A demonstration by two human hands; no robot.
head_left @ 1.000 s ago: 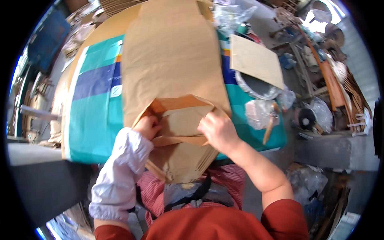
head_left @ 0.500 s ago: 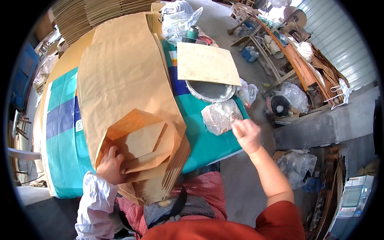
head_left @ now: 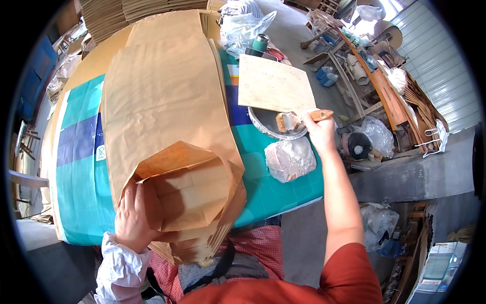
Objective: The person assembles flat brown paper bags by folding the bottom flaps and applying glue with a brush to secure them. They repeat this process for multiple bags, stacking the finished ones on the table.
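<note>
Several brown paper bags (head_left: 167,96) lie stacked and fanned at the near end. The top bag's near end is spread into an angular opening (head_left: 195,195). My left hand (head_left: 132,223) rests against the left fold of that opening, fingers stretched along the paper and thumb apart. A wide brush (head_left: 320,115) with a wooden handle is gripped in my right hand (head_left: 320,133). Its pale, coated bristles hang over a round basin (head_left: 263,124) with a whitish crusted rim. A flat board (head_left: 276,83) covers the basin's far part. Nearer me sits a plastic-wrapped block (head_left: 290,159).
Teal sheeting (head_left: 276,195) covers the table. Behind the board are a green-topped cup (head_left: 260,43) and a plastic bag (head_left: 243,28). Stacked brown sheets (head_left: 101,17) stand at the far left. A cluttered wooden bench (head_left: 377,76) and a low grey wall (head_left: 405,175) lie to the right.
My right hand has moved the brush from above the wrapped block up to the basin. My left hand's fingers have straightened along the fold, and the small inner flap now lies differently.
</note>
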